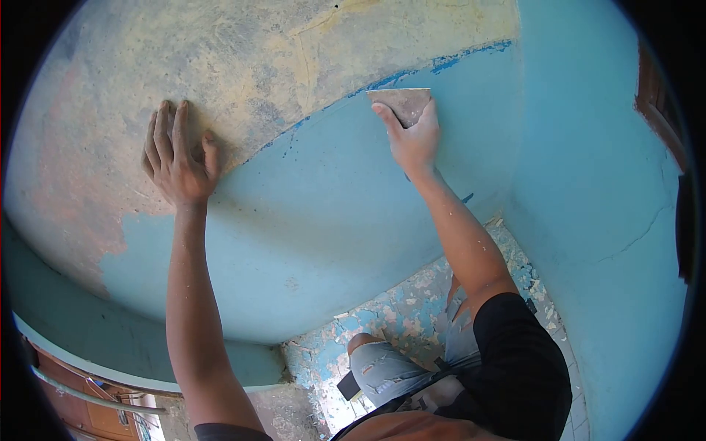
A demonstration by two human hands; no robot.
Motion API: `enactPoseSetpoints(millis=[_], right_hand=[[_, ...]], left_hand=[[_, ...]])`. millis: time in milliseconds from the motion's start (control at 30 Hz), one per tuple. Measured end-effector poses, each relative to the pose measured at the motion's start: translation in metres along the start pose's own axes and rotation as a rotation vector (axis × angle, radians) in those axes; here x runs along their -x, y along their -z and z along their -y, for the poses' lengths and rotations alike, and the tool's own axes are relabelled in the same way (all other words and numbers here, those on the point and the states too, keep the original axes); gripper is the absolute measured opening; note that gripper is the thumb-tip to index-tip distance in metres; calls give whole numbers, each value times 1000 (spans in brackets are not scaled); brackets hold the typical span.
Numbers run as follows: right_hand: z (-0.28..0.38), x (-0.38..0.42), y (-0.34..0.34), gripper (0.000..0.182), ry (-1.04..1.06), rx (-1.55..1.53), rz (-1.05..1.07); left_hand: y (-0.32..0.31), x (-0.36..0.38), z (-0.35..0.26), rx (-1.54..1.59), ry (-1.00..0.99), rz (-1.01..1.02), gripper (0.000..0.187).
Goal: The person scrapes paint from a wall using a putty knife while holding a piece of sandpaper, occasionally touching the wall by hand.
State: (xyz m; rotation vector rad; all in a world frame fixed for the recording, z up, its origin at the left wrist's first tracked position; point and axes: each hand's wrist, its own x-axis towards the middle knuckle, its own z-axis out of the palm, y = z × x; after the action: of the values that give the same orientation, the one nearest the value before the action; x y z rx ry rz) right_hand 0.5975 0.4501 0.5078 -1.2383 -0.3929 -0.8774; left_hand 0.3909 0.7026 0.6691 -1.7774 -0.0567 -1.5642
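My right hand (417, 143) is wrapped round a flat scraper (401, 101), thumb on its near face. The scraper's wide straight edge points up the wall, close under the ragged border of the blue paint. My left hand (180, 158) lies against the bare part of the wall with its fingers stretched out and nothing in it. That bare plaster (243, 66) is mottled yellow and grey, with some pinkish areas at the left. Below the border the wall keeps its light blue paint (309, 213), and darker blue flecks follow the edge.
Paint flakes (397, 312) litter the floor at the foot of the wall. At the right, an adjoining blue wall (603, 191) carries a thin crack and a brown wooden frame (658, 103). Lower left, a hose or pipe (95, 397) passes a brown wooden piece.
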Motion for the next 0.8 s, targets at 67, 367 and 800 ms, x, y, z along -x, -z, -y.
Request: enactPoseSetpoints(millis=[67,367,800], right_hand=[[2,-7,4,72,-100,29,53],[1,-5,3,71,-236,-10,145],[1,3,2,69,-66,88,26]], left_hand=[[0,1,0,21,-8,-13,53],[2,-2,-1,1,2,-1,53],[3,1,-2,0,2,15,53]])
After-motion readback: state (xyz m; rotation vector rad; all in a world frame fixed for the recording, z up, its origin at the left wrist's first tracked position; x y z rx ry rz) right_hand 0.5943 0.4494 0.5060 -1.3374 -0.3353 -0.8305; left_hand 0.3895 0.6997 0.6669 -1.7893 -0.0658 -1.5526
